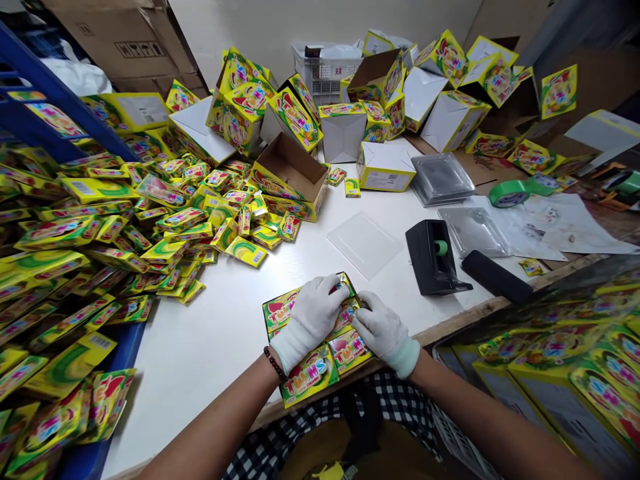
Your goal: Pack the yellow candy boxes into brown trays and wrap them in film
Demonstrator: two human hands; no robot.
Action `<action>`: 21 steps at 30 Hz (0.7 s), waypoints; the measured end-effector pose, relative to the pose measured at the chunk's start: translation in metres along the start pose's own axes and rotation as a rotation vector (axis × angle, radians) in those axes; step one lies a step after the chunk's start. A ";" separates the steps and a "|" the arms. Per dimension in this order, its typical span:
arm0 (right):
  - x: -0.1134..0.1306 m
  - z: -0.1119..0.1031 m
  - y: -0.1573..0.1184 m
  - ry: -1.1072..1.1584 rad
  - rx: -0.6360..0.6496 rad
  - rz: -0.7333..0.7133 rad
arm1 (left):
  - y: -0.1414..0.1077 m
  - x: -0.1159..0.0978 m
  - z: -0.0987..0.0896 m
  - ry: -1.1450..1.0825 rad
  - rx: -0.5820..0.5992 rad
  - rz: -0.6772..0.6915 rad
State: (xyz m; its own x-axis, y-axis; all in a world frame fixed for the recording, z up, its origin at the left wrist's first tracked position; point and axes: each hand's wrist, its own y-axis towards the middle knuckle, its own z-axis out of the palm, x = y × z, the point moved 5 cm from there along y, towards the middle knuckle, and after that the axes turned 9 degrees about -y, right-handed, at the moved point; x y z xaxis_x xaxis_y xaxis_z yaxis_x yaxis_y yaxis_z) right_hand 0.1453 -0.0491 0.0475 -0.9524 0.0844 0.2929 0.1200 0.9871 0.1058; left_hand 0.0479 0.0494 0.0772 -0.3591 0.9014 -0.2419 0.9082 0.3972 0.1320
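Note:
At the table's front edge lies a flat block of printed yellow-green candy boxes (311, 375), several set side by side with their faces up. My left hand (315, 313), in a white glove, lies across the block with its fingers curled down at the far right part. My right hand (383, 330), gloved too, grips at the block's right edge with bent fingers, close to the left fingertips. Both hands are closed on the small boxes there; the fingertips are partly hidden. Just beyond them is a clear plastic sheet (365, 244).
A big heap of small candy boxes (165, 233) covers the left side. Open display cartons (287, 175) pile up at the back. On the right are a black tape dispenser (431, 260), a black case (496, 276), clear plastic lids (475, 231) and green tape (509, 193). Packed cartons (565, 380) stand below right.

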 end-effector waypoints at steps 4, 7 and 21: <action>0.002 -0.001 -0.002 -0.013 0.003 0.012 | 0.002 -0.008 0.006 0.008 0.138 0.093; 0.002 -0.001 -0.002 -0.001 0.017 0.023 | 0.002 -0.012 0.006 -0.024 0.202 0.037; 0.034 -0.003 0.018 0.026 -0.055 -0.225 | -0.020 0.052 -0.022 -0.316 -0.240 -0.305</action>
State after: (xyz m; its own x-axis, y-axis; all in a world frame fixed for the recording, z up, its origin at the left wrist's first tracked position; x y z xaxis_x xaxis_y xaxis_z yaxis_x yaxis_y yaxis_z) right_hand 0.1157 -0.0292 0.0618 -0.9493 -0.1415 0.2806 -0.0791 0.9718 0.2223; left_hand 0.0067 0.0921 0.0831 -0.4844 0.6563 -0.5785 0.6833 0.6968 0.2183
